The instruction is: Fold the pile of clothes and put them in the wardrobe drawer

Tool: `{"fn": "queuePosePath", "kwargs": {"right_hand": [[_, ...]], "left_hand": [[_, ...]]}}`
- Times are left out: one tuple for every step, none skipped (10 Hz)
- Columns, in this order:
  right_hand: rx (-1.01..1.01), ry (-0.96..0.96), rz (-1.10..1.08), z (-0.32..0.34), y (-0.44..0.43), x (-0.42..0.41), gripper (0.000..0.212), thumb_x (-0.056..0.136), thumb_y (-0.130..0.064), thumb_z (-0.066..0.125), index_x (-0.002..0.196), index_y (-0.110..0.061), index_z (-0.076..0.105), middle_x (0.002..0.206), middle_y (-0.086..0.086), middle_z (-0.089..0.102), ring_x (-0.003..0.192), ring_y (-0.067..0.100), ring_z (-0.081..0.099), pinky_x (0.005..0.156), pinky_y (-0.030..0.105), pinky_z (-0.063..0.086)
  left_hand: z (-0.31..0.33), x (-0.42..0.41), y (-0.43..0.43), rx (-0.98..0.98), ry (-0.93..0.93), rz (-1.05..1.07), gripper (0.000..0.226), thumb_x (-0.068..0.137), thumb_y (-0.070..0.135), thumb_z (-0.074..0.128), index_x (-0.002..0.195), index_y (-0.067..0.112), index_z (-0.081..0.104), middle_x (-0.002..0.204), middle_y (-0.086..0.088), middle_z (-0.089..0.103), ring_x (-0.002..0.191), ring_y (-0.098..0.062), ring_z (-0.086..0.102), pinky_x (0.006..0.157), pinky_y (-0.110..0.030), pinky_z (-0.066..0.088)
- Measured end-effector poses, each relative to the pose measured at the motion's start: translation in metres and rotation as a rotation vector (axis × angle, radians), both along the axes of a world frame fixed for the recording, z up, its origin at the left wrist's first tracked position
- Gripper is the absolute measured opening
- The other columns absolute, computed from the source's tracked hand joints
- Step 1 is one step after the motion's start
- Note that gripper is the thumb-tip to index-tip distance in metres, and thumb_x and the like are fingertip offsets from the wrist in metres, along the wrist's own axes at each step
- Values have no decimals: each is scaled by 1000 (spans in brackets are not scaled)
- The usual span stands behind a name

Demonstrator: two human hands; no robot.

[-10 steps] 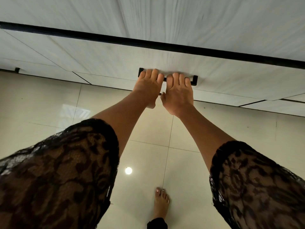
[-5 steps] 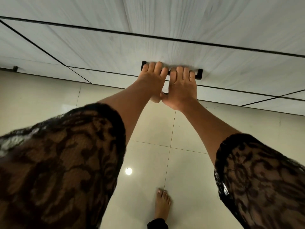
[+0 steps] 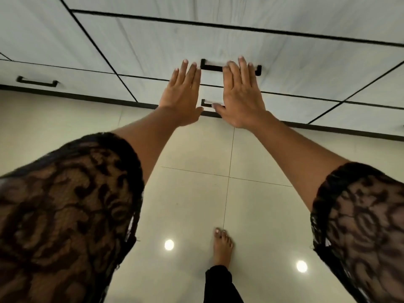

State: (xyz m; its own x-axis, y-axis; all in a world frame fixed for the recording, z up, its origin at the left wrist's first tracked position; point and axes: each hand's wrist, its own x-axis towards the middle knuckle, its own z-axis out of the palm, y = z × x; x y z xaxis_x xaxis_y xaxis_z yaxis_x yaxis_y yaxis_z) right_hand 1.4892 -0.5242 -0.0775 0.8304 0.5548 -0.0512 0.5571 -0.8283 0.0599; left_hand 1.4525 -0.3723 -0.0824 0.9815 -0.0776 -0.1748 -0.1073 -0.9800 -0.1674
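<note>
A: Position of the hands to be recorded.

B: Both arms are stretched forward toward the white wardrobe front. The left hand (image 3: 182, 95) is held flat, palm away, its fingers (image 3: 188, 72) straight and pressed together; nothing is gripped. The right hand (image 3: 239, 95) is likewise flat, fingers (image 3: 241, 68) straight and close together, laid over the right part of the black handle (image 3: 213, 67) of the drawer (image 3: 153, 47). Whether the palms are touching the drawer front cannot be told.

A: State of the drawer?

B: It is seen shut, flush with the panels around it. A second, lower drawer (image 3: 284, 103) is noted beneath, its handle (image 3: 206, 103) partly covered by the right thumb. Another handle (image 3: 37, 82) is seen far left.

A: Clothes?

B: No pile of clothes is shown in this view; its place cannot be told.

A: Other entries?

B: Black lace sleeves (image 3: 65, 204) are worn on both arms. One bare foot (image 3: 222, 248) is planted on the glossy tiled floor (image 3: 196, 204), where two round light reflections (image 3: 169, 244) are noted.
</note>
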Motion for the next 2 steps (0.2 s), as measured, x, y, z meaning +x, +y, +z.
{"fn": "queuePosePath", "kwargs": {"right_hand": [[69,-41,-49,44,15,-62,79,94,-48,42,146,2,10,155,19,10,143,35,-3,116,46,-4],[162,-104,-121,90,29,-127,74,95,-46,41,145,2,14,154,18,13,144,34,-1,117,46,-2]], "left_hand": [[39,-58,9,-23,-54,3,84,94,44,39,145,-3,-9,155,-18,-11,142,-33,-13,116,-42,-3],[85,-124,22,-30,-124,-11,83,95,47,35,145,-2,-10,154,-19,-11,142,-33,-13,116,-41,-4]]}}
